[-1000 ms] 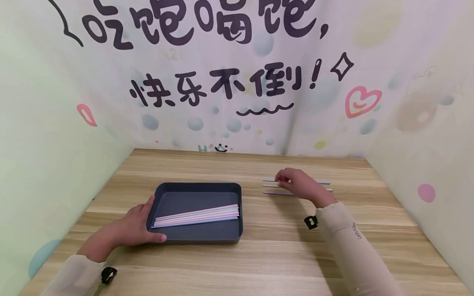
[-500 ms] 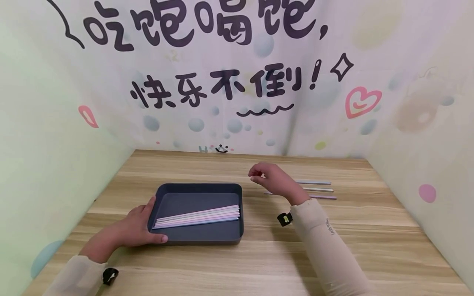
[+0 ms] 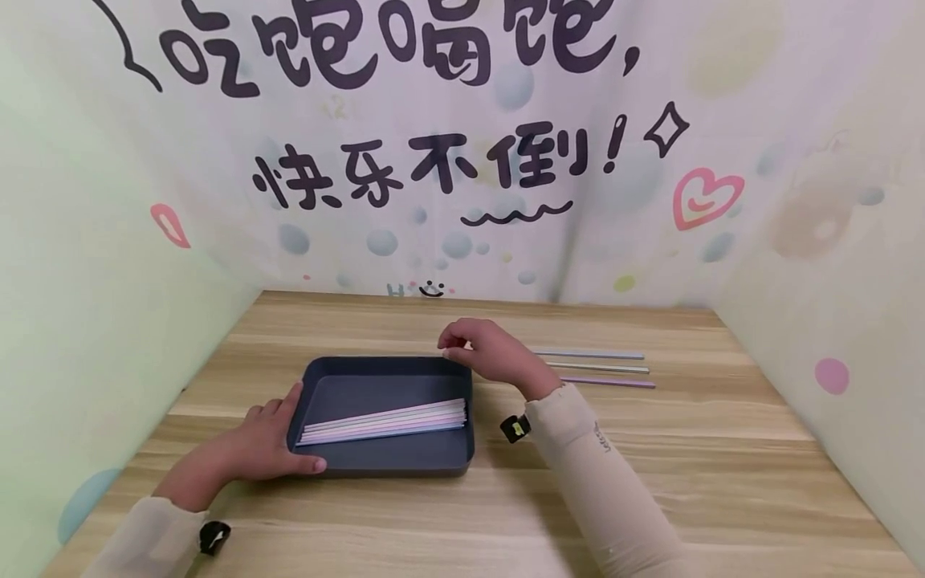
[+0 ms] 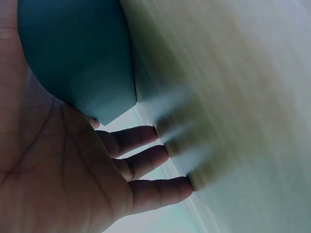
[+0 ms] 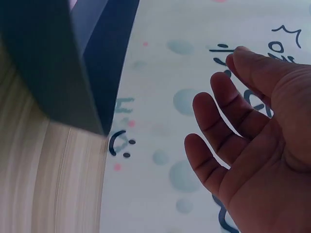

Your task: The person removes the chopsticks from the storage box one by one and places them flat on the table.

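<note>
A dark grey rectangular tray (image 3: pixel 390 461) stands on the table, with several pastel chopsticks (image 3: pixel 383 422) lying side by side in it at a slant. My left hand (image 3: pixel 263 441) spans the tray's near left corner, thumb along the front wall and index finger at the left wall. In the left wrist view its other fingers (image 4: pixel 160 194) are nearly straight, tips on the table. My right hand (image 3: pixel 484 349) is at the tray's far right corner, fingers loosely bent. The right wrist view shows nothing in this hand (image 5: pixel 252 141).
To the right lie three separate chopsticks: a blue one (image 3: pixel 600 355), a pale one (image 3: pixel 607 369) and a purple one (image 3: pixel 614 384). The wooden table (image 3: pixel 448 522) is bounded by a printed back wall (image 3: pixel 405 265) and side walls.
My right hand has moved left from above the three loose chopsticks to the tray's far right corner. Those chopsticks still lie on the table. The left hand and tray stay put.
</note>
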The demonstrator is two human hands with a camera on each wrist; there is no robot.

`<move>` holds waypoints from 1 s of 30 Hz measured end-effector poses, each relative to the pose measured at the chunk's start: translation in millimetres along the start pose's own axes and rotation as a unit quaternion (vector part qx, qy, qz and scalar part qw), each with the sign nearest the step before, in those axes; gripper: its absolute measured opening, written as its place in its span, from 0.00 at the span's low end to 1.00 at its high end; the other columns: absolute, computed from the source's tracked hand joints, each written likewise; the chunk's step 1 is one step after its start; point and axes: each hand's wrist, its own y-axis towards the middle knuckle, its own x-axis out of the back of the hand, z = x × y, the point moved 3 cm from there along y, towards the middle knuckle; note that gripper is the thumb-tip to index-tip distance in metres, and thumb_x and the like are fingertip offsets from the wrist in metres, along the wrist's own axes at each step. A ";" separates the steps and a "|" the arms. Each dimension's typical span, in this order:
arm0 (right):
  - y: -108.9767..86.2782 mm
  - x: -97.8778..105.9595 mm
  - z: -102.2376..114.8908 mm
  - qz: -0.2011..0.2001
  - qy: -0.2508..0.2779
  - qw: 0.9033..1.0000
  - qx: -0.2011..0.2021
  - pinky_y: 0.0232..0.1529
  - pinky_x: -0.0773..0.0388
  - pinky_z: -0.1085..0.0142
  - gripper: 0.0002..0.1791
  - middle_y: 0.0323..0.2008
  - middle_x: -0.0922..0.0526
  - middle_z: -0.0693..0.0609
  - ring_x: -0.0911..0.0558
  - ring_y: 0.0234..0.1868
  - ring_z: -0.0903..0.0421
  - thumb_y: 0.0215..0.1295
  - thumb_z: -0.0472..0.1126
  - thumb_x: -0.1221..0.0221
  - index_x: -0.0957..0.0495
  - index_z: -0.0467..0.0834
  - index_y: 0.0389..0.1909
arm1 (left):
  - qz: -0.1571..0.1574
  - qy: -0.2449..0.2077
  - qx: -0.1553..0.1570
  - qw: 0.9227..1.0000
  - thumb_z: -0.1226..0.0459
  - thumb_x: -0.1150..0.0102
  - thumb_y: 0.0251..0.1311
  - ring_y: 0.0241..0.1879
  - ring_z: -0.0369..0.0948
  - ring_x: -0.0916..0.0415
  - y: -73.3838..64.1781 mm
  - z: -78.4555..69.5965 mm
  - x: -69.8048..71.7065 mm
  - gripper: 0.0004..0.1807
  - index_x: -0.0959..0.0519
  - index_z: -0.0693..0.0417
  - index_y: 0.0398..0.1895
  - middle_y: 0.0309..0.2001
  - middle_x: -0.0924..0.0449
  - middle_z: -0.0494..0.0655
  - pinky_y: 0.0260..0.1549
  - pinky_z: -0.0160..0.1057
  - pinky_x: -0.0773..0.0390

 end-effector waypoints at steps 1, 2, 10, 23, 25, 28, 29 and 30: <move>2.9 -1.8 3.9 0.004 -0.001 1.000 0.004 0.44 0.26 0.62 0.03 0.36 0.20 0.57 0.23 0.38 0.59 0.71 0.38 0.40 0.18 0.45 0.42 | 0.000 0.001 0.001 1.000 0.34 0.30 0.44 0.59 0.74 0.42 0.0 0.1 0.1 0.73 0.60 0.76 0.74 0.61 0.40 0.82 0.52 0.65 0.33; 5.8 -3.9 7.6 0.008 0.000 1.000 0.007 0.44 0.26 0.62 0.04 0.36 0.20 0.57 0.24 0.38 0.59 0.71 0.38 0.40 0.18 0.45 0.42 | 0.000 0.002 0.001 1.000 0.33 0.30 0.44 0.59 0.74 0.42 0.0 0.1 0.3 0.73 0.59 0.76 0.74 0.62 0.41 0.82 0.52 0.65 0.32; 24.4 -17.1 34.1 0.034 0.017 0.999 0.010 0.42 0.26 0.65 0.06 0.37 0.20 0.57 0.24 0.38 0.59 0.71 0.39 0.40 0.18 0.45 0.45 | 0.005 0.000 0.005 1.000 0.33 0.31 0.45 0.59 0.75 0.42 -1.1 -0.3 2.1 0.73 0.60 0.76 0.74 0.62 0.41 0.82 0.52 0.66 0.33; 46.0 -77.3 41.4 0.125 0.017 0.992 0.005 0.40 0.27 0.71 0.08 0.40 0.20 0.58 0.24 0.37 0.62 0.71 0.39 0.40 0.18 0.42 0.47 | 0.003 -0.004 0.007 1.000 0.33 0.31 0.45 0.59 0.74 0.41 -1.0 0.4 2.9 0.73 0.59 0.76 0.74 0.62 0.41 0.82 0.52 0.65 0.32; 45.0 -84.9 38.2 0.131 0.018 0.991 -0.005 0.39 0.27 0.71 0.08 0.40 0.20 0.59 0.25 0.36 0.62 0.71 0.39 0.40 0.18 0.44 0.47 | -0.001 -0.003 0.003 1.000 0.33 0.31 0.45 0.58 0.74 0.41 -1.0 0.5 2.6 0.73 0.59 0.76 0.73 0.61 0.40 0.82 0.52 0.65 0.32; 44.1 -94.5 34.5 0.136 0.027 0.990 -0.013 0.37 0.27 0.71 0.06 0.39 0.20 0.60 0.25 0.34 0.63 0.72 0.39 0.41 0.18 0.46 0.45 | -0.005 -0.002 0.003 1.000 0.33 0.31 0.44 0.58 0.73 0.40 -0.9 0.8 1.8 0.73 0.58 0.76 0.73 0.61 0.40 0.82 0.52 0.65 0.32; 44.0 -97.1 33.8 0.137 0.029 0.990 -0.014 0.37 0.27 0.71 0.06 0.38 0.20 0.60 0.25 0.34 0.63 0.72 0.39 0.41 0.18 0.46 0.45 | -0.006 -0.002 0.004 1.000 0.32 0.31 0.43 0.58 0.73 0.40 -0.8 1.0 1.4 0.73 0.58 0.76 0.73 0.61 0.40 0.81 0.52 0.65 0.32; 43.8 -99.3 33.1 0.136 0.030 0.990 -0.015 0.37 0.27 0.71 0.05 0.38 0.21 0.60 0.25 0.34 0.63 0.72 0.39 0.41 0.18 0.46 0.45 | -0.006 -0.002 0.004 1.000 0.32 0.31 0.43 0.58 0.73 0.40 -0.7 1.2 1.0 0.74 0.58 0.76 0.73 0.61 0.40 0.81 0.52 0.65 0.32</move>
